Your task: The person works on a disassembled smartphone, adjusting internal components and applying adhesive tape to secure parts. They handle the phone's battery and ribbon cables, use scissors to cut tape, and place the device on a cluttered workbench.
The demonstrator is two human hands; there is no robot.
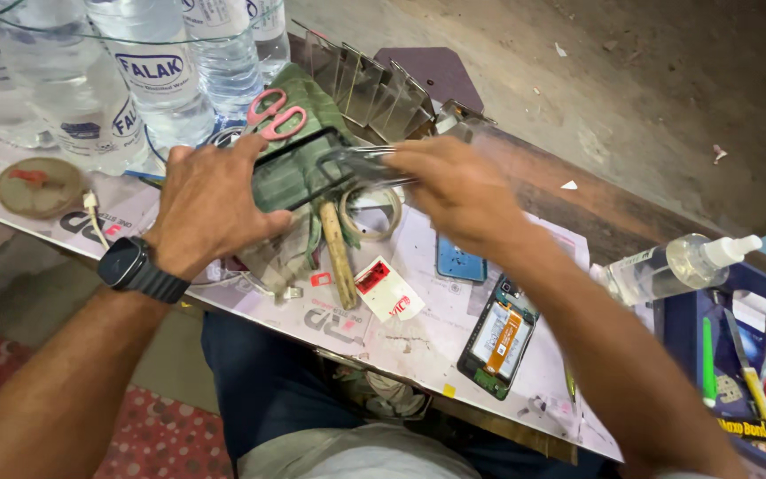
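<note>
The left hand (210, 200) pinches a thin, black-rimmed clear glass panel (299, 168) by its edge; the right hand (454, 191) presses metal tweezers (361, 162) shut. The panel looks light, stiff, brittle; best held by the rim.

- Two hands in shot: left hand (210, 200), right hand (458, 191).
- One black-framed glass panel (299, 168) between them.
- One pair of pink-handled scissors (272, 113).
- At least four clear water bottles (157, 75) at the back of the bench (418, 341).
- One spray bottle (676, 266).
- One tape roll (372, 211).
- One opened phone (498, 341).
- One wristwatch (130, 266).
</note>
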